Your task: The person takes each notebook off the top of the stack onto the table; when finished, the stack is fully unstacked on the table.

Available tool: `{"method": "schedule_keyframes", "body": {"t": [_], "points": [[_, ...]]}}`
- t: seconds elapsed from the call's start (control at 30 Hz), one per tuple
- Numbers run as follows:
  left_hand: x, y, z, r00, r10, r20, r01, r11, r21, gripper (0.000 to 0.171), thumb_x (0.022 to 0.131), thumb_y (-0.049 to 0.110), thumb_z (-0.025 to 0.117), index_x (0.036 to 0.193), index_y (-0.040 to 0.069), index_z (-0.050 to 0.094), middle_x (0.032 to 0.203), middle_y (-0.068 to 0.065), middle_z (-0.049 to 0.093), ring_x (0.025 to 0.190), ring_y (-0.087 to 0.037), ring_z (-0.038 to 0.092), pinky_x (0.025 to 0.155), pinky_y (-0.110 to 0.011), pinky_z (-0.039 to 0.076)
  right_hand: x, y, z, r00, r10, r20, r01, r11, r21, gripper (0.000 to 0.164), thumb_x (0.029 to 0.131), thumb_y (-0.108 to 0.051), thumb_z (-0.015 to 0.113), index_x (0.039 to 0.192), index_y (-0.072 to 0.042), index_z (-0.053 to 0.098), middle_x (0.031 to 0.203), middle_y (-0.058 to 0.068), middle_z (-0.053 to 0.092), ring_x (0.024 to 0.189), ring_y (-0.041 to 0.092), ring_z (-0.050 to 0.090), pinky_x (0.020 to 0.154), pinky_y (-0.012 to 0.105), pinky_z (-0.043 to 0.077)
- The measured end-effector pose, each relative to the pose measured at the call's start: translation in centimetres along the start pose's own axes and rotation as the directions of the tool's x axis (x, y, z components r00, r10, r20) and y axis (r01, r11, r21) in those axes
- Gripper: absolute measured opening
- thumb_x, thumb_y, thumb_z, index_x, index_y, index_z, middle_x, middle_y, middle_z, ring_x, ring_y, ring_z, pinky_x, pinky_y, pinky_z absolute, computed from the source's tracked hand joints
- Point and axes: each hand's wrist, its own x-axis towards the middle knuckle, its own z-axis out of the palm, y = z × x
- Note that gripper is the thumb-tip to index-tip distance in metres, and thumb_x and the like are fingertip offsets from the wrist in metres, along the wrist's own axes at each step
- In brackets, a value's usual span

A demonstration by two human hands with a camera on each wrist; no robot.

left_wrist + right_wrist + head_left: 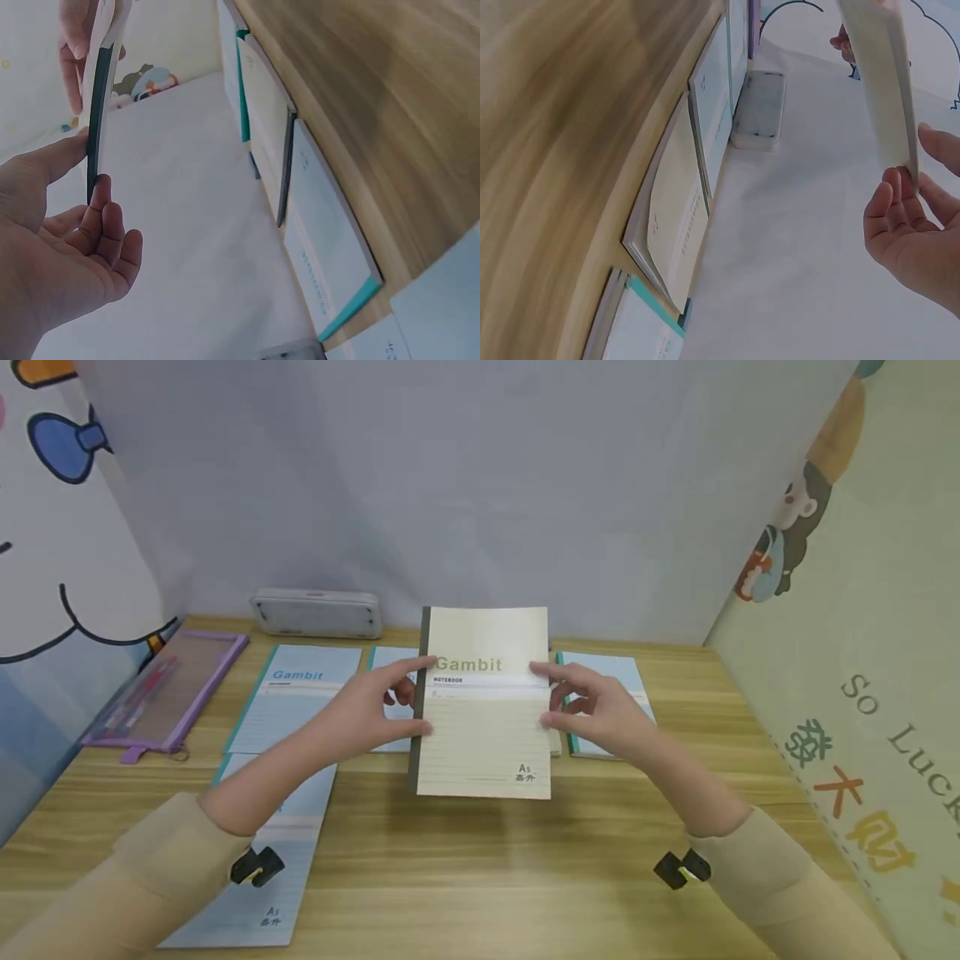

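Observation:
A cream Gambit notebook [487, 743] with a dark spine is held up above the table, its cover towards me. My left hand [369, 706] pinches its spine edge between thumb and fingers. On the opposite edge, my right hand [603, 702] grips it the same way, fingers above and thumb below in the head view. The left wrist view shows the dark spine [97, 112] edge-on between the left thumb and fingertips. In the right wrist view, right fingertips [904, 180] sit at the notebook's lower edge.
Behind it, another cream notebook [679, 202] lies between a blue notebook [386, 660] and a teal-spined blue one [611, 672]. Two more blue notebooks [307, 693] lie at left, one nearer me. A mesh zip pouch [195, 672] with pens and a white case [318, 612] are at back left.

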Motion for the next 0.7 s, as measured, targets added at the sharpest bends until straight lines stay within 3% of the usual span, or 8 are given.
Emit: {"method": "schedule_keyframes", "body": {"t": [0.17, 0.4, 0.53, 0.7], "points": [[-2.0, -1.6, 0.6, 0.999, -0.024, 0.026, 0.023, 0.999, 0.044, 0.08, 0.077, 0.029, 0.078, 0.145, 0.018, 0.037, 0.094, 0.001, 0.059, 0.088, -0.016, 0.054, 0.083, -0.038, 0.046, -0.3, 0.8, 2.7, 1.0, -0.008, 0.026, 0.008, 0.999, -0.032, 0.062, 0.081, -0.016, 0.075, 0.138, -0.014, 0.05, 0.102, 0.005, 0.057, 0.091, 0.017, 0.057, 0.075, 0.025, 0.052], [-4.2, -3.2, 1.4, 0.989, -0.11, 0.099, 0.103, 0.992, 0.073, 0.083, 0.076, 0.03, 0.079, 0.146, 0.016, 0.037, 0.093, 0.003, 0.057, 0.087, -0.019, 0.053, 0.065, -0.029, 0.042, -0.7, 2.3, 6.3, 0.997, 0.013, 0.081, -0.012, 1.0, -0.01, 0.063, 0.08, -0.018, 0.077, 0.137, -0.013, 0.051, 0.099, 0.003, 0.057, 0.09, 0.017, 0.056, 0.075, 0.026, 0.053], [-5.4, -4.2, 1.9, 0.984, -0.119, 0.132, 0.106, 0.989, 0.102, 0.088, 0.074, 0.032, 0.08, 0.147, 0.013, 0.034, 0.09, 0.004, 0.056, 0.078, -0.016, 0.049, 0.057, -0.026, 0.039, -0.9, 2.9, 7.7, 0.99, 0.047, 0.135, -0.046, 0.999, -0.005, 0.062, 0.079, -0.019, 0.078, 0.135, -0.015, 0.053, 0.092, 0.001, 0.059, 0.087, 0.016, 0.056, 0.075, 0.025, 0.053], [-6.8, -5.4, 2.7, 0.98, -0.119, 0.16, 0.101, 0.988, 0.114, 0.092, 0.073, 0.033, 0.08, 0.148, 0.01, 0.032, 0.085, 0.007, 0.054, 0.073, -0.011, 0.046, 0.059, -0.024, 0.038, -1.2, 3.6, 9.5, 0.982, 0.05, 0.182, -0.045, 0.998, -0.033, 0.06, 0.077, -0.018, 0.079, 0.133, -0.014, 0.055, 0.088, 0.001, 0.061, 0.084, 0.015, 0.057, 0.073, 0.024, 0.053]]}}
